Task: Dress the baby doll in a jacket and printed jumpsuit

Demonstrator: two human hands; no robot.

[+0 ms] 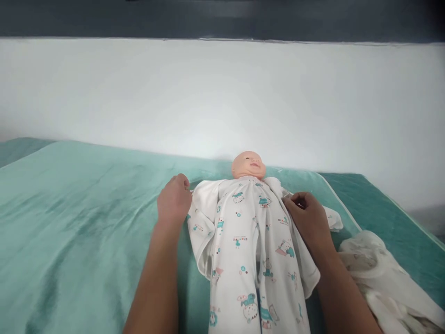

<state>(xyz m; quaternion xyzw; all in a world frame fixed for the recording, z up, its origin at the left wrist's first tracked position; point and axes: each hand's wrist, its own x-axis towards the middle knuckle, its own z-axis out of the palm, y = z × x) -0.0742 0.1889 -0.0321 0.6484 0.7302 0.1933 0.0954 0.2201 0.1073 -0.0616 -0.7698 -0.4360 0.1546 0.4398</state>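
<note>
A baby doll [248, 165] lies on its back with its head toward the wall. Over its body is spread a white baby romper [239, 232] printed with small teal and pink figures, one sleeve [201, 222] lying on each side. My left hand [174, 198] is closed beside the doll's shoulder at the left sleeve's edge; its fingertips are mostly hidden. On the other side my right hand [308, 218] pinches the romper's cloth near the shoulder between thumb and forefinger. The doll's arms and legs are covered.
A crumpled white printed garment [385, 278] lies at the right, by my right forearm. Another piece of white cloth [333, 219] shows behind my right hand. Teal sheeting [97, 222] covers the surface, wrinkled at the left. A white wall [208, 97] stands just behind the doll's head.
</note>
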